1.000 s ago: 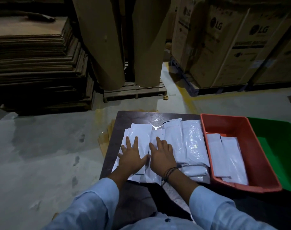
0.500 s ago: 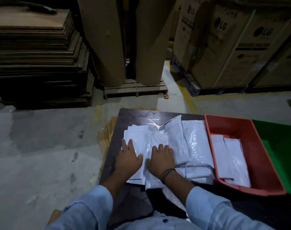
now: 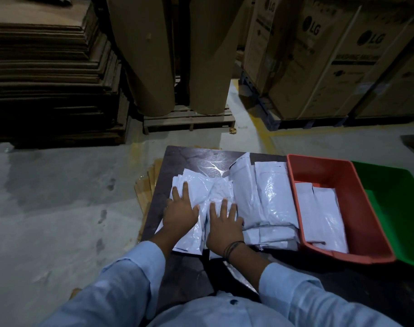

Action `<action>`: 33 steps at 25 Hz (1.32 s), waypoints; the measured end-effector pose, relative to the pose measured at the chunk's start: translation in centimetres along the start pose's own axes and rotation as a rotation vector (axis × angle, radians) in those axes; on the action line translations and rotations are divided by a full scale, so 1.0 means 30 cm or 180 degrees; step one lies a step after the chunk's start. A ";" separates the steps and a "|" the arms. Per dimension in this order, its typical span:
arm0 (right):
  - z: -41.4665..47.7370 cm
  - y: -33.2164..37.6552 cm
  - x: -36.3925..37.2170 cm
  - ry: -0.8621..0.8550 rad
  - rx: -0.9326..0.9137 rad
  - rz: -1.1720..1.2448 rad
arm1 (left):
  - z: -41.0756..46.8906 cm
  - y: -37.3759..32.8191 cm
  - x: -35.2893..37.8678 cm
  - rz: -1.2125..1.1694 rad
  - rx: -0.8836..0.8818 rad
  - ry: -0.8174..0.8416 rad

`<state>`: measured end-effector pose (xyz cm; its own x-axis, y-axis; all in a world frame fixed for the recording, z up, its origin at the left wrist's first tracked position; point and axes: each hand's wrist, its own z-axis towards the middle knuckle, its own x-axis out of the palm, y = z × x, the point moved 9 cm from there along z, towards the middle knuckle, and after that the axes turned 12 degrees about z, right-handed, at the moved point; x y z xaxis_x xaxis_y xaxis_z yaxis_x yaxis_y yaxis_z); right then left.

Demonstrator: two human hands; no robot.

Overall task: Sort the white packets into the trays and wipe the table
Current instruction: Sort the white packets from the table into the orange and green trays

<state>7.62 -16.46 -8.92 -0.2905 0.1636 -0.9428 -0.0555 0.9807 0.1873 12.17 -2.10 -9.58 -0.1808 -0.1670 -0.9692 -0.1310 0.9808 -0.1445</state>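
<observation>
A heap of white packets (image 3: 265, 197) covers the middle of the dark table (image 3: 177, 156). My left hand (image 3: 180, 212) lies flat, fingers spread, on the left packets of the heap. My right hand (image 3: 225, 223) presses flat on the packets beside it, with a dark thread band on its wrist. Neither hand grips anything. The red tray (image 3: 357, 208) stands to the right of the heap and holds two white packets (image 3: 324, 218). The green tray (image 3: 399, 204) sits right of the red one, and I see no packets in it.
Flat cardboard pieces (image 3: 144, 192) lean at the table's left edge. Across the grey floor stand a stack of cardboard sheets (image 3: 48, 74), two big brown rolls on a wooden pallet (image 3: 187, 119), and LG cartons (image 3: 331, 55) at the right.
Both hands have slid a little toward me on the packets, staying flat. The heap under them has bunched and shifted slightly. The trays have not changed.
</observation>
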 end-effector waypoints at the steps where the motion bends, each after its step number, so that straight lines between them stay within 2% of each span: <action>1: -0.006 -0.002 0.002 0.0030 0.0033 0.0075 | -0.001 0.002 -0.002 -0.0048 -0.0013 -0.0019; 6: -0.010 0.012 -0.063 -0.0163 -0.0185 0.0431 | -0.008 0.030 -0.060 -0.0207 -0.0220 -0.0214; 12: -0.008 -0.003 -0.249 -0.0638 -0.0199 0.0667 | -0.027 0.023 -0.203 -0.0420 -0.0268 -0.0471; 19: -0.023 -0.117 -0.365 -0.0849 -0.0072 0.0680 | -0.038 -0.088 -0.184 -0.0569 -0.0224 -0.0343; 27: -0.076 -0.285 -0.467 -0.1207 -0.0055 0.0841 | -0.060 -0.323 -0.247 -0.0650 0.0018 -0.0418; 33: -0.119 -0.562 -0.567 -0.1493 0.0034 0.0894 | -0.090 -0.618 -0.257 -0.0877 0.0162 -0.0443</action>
<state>10.09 -36.15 4.93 0.1647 0.4471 -0.8792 -0.0269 0.8931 0.4491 13.35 -19.27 1.11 -0.0097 -0.4153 -0.9096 -0.1070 0.9049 -0.4120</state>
